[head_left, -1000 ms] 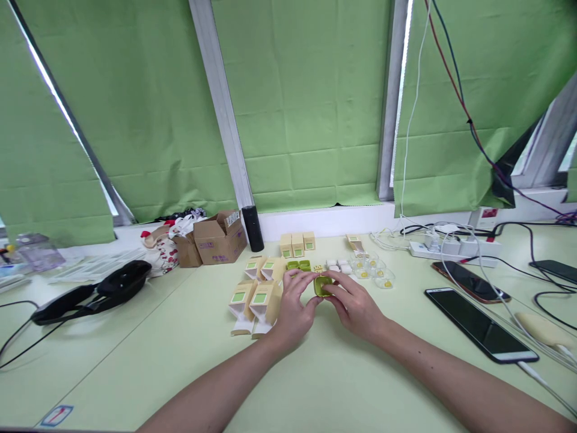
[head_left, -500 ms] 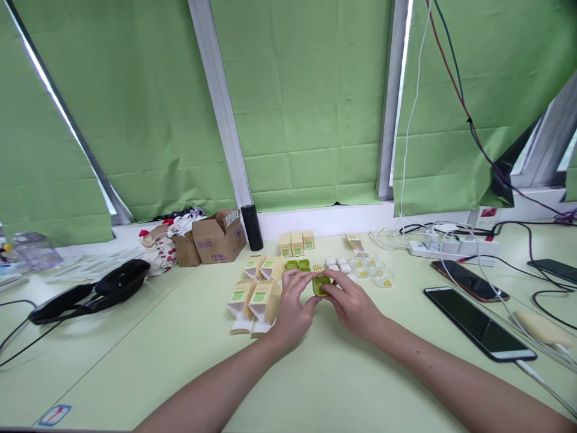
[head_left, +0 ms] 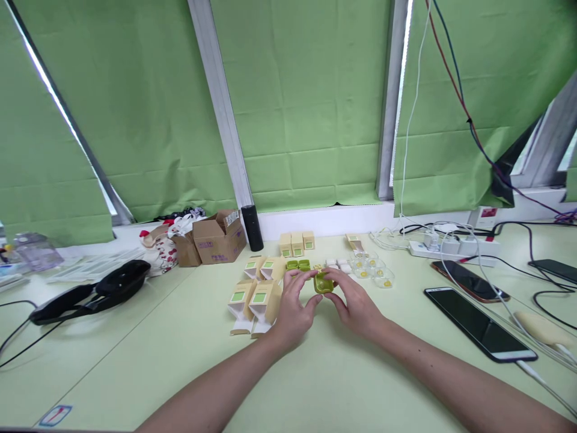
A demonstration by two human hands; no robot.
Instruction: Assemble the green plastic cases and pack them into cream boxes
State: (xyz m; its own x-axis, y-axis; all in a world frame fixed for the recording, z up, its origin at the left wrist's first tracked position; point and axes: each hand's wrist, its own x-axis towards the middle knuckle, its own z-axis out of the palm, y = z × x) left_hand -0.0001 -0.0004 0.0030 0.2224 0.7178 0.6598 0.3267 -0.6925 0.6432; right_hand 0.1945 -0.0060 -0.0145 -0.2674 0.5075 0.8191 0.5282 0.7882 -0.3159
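Note:
Between my fingertips is a small olive-green square case [head_left: 323, 284], tilted so that its hollow inside faces me. My left hand [head_left: 295, 304] grips its left side with thumb and fingers. On the right edge, my right hand [head_left: 354, 300] pinches it with thumb and fingers. Just behind my left hand lie more green cases [head_left: 298, 264]. Little yellow pieces [head_left: 317, 267] show partly behind the held case. White rounded pieces [head_left: 338, 264] sit behind my right hand, beside clear cups with yellow centres [head_left: 372, 266]. Beige boxes with open flaps [head_left: 252, 300] stand left of my left hand.
Three small beige boxes [head_left: 296, 243] stand at the back near a black cylinder [head_left: 252, 228] and a cardboard box [head_left: 220, 238]. A black pouch [head_left: 94, 291] lies left. Phones [head_left: 478, 322], cables and a power strip [head_left: 453, 249] occupy the right side.
The right fingers have come out of the green case's hollow and now hold its edge. The case has tilted slightly and its inside shows more.

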